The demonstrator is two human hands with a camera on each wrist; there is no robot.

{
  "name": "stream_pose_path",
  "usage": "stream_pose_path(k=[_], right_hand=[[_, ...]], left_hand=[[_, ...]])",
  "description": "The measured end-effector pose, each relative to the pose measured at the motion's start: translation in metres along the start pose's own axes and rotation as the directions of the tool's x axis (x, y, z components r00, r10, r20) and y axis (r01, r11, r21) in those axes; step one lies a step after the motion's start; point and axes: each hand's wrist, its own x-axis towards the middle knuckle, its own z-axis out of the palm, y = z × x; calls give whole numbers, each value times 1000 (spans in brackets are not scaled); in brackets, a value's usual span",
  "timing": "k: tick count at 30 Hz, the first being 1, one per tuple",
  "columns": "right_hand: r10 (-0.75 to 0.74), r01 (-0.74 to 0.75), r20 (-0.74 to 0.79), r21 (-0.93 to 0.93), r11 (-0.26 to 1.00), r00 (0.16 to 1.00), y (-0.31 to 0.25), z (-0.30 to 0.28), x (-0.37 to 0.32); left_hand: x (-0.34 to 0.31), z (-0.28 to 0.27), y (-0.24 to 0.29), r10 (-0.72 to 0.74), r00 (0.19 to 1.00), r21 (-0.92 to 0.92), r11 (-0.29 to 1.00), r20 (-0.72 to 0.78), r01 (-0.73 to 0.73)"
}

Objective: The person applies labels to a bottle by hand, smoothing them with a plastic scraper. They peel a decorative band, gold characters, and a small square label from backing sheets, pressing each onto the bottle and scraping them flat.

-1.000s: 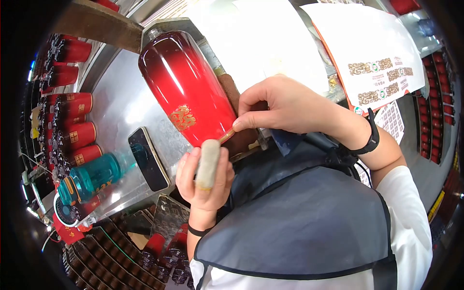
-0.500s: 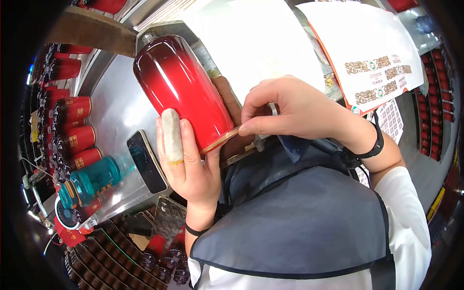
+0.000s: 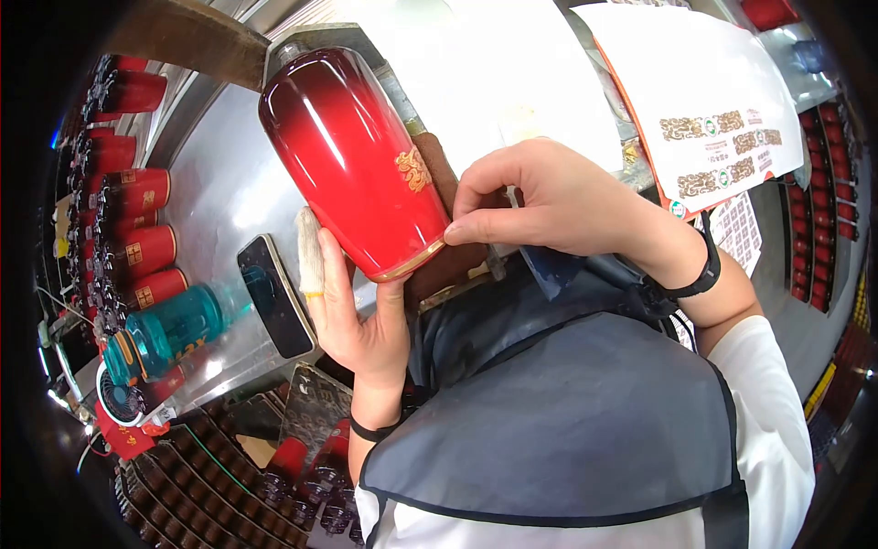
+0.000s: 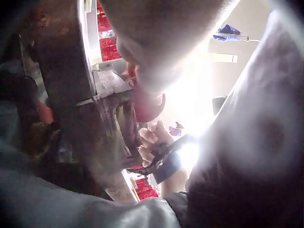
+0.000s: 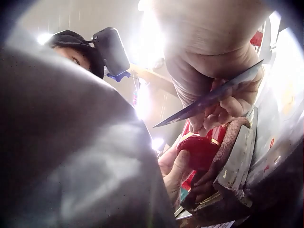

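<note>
A glossy red bottle (image 3: 357, 165), dark at its shoulder, lies tilted on a brown padded holder (image 3: 437, 151). A gold emblem (image 3: 413, 171) and a thin gold band (image 3: 407, 263) at its base decorate it. My left hand (image 3: 352, 329) rests fairly straight fingers along the bottle's left side, its thumb at the base; one finger wears a cloth finger cover (image 3: 311, 256). My right hand (image 3: 544, 201) puts thumb and index fingertip together right at the base's edge, on the gold band. In the right wrist view, its other fingers curl round a thin pointed metal blade (image 5: 209, 99).
A phone (image 3: 276, 297) and a teal water bottle (image 3: 174, 329) lie on the metal table at left, near several red bottles (image 3: 146, 247). White printed sheets (image 3: 704, 101) cover the right side. A wooden beam (image 3: 183, 41) stands beyond the bottle's neck.
My left hand went from beside the base onto the bottle's body, then to its left side. The bottle has turned: an emblem shows at right rather than left. My right hand stays at the base.
</note>
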Motion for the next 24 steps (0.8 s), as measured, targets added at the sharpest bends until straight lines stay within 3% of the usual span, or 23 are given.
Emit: stream_pose_path(k=[4,6,8,12,14,17,20,21,24], right_hand=[[65,-66,15,50,997,998,-5,0,1],[86,-88,30,56,995,996,-3,0,2],[-23,24,-13,48,999,1000,8,5,3],[18,-18,8,76,997,1000,3,5,3],[39,-41,15,104,994,999,3,5,4],[34,-33,-5,97,995,999,4,7,4],[49,-49,-5,61,997,999,4,7,2],[51,-50,-11,64,997,999,5,7,1],[47,-45,-18,99,994,999,6,7,-1]], left_hand=[[-3,1,3,-30,999,-37,999,-21,29],[-6,-8,10,95,995,162,982,23,-98],[-19,-20,12,177,980,200,961,90,-192],[-17,-21,22,355,908,314,855,222,-412],[-19,-13,19,343,922,307,870,182,-384],[-5,-2,25,484,849,331,781,213,-529],[1,2,26,435,881,430,770,186,-471],[5,6,28,359,929,405,839,88,-363],[18,2,20,252,962,350,896,103,-272]])
